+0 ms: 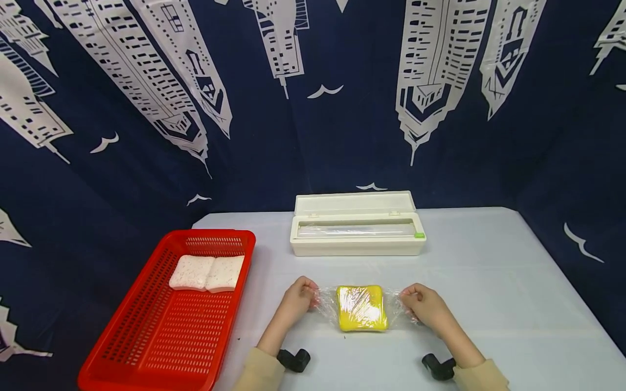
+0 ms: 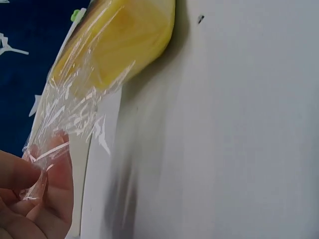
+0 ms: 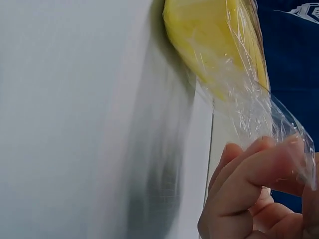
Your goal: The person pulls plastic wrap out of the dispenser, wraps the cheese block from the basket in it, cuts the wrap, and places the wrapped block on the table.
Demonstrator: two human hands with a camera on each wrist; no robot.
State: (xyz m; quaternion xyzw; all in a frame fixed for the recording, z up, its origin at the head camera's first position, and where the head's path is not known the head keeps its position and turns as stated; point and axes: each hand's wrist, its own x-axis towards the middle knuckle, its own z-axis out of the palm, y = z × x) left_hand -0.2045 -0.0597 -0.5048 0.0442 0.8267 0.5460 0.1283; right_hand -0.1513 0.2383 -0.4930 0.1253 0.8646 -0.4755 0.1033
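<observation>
A yellow square block (image 1: 362,308), possibly a sponge, is wrapped in clear plastic film in the middle of the table. Loose film (image 1: 326,304) sticks out from both its sides. On the left, my left hand (image 1: 299,298) pinches one gathered end between thumb and fingers; the left wrist view shows the film (image 2: 75,112) bunched there. My right hand (image 1: 428,307) pinches the opposite end, and the film (image 3: 244,109) stretches from the yellow block (image 3: 209,35) to the fingertips in the right wrist view. Whether the block touches the table is hard to tell.
Behind the block stands a white film dispenser (image 1: 359,247) with its lid raised and a clear roll (image 1: 356,231) inside. At left is a red basket (image 1: 183,347) holding two white speckled bread-like slices (image 1: 207,272). A dark blue patterned cloth (image 1: 303,146) hangs behind the table.
</observation>
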